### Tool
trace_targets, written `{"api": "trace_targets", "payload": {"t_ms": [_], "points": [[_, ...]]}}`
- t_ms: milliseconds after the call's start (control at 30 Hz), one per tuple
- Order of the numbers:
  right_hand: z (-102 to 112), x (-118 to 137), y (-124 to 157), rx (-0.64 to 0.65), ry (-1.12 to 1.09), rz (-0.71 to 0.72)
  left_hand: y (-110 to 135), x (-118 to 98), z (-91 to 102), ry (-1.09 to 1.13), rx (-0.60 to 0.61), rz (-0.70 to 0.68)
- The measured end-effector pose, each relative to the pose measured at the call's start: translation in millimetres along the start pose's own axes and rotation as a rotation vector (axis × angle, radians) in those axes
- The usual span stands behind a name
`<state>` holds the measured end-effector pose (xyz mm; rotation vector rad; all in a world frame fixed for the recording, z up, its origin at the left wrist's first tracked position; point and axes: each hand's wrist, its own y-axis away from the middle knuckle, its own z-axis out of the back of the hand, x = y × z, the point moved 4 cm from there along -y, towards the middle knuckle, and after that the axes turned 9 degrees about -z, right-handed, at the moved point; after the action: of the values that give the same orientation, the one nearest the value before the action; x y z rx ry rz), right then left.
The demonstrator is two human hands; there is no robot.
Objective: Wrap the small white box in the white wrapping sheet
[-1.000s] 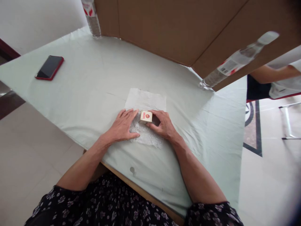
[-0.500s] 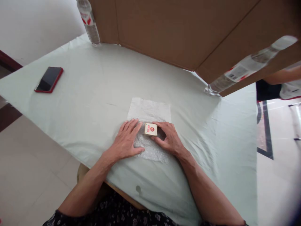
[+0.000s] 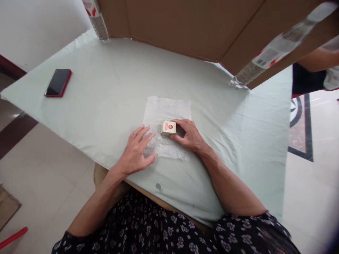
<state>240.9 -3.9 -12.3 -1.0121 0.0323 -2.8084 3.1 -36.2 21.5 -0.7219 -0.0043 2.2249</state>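
A small cream box [image 3: 168, 127] with a red mark stands on a sheet of bubble wrap [image 3: 166, 116] spread over the pale green tablecloth [image 3: 111, 91]. My right hand [image 3: 188, 135] is wrapped round the box's right side, thumb and fingers gripping it. My left hand [image 3: 135, 152] lies flat with fingers stretched out on the near left corner of the bubble wrap, a little apart from the box.
A red-cased phone [image 3: 58, 82] lies at the far left. A cardboard screen [image 3: 185, 24] stands along the back, with a water bottle [image 3: 95, 19] at its left end and another bottle [image 3: 275, 49] at its right. Another person's arm [image 3: 315, 58] shows at far right.
My left hand has slid back toward me, away from the box, to the wrap's near corner. My right hand keeps its hold on the box. The camera view has shifted.
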Motion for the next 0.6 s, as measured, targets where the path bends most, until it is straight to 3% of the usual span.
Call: {"api": "trace_targets", "payload": {"t_ms": [200, 600], "points": [[-2, 1, 0, -0.022, 0.005, 0.01, 20, -22, -14.7, -0.124, 0.026, 0.004], [-3, 6, 0, -0.025, -0.001, 0.012, -16, -27, -20.1, -0.236, -0.022, -0.061]]}}
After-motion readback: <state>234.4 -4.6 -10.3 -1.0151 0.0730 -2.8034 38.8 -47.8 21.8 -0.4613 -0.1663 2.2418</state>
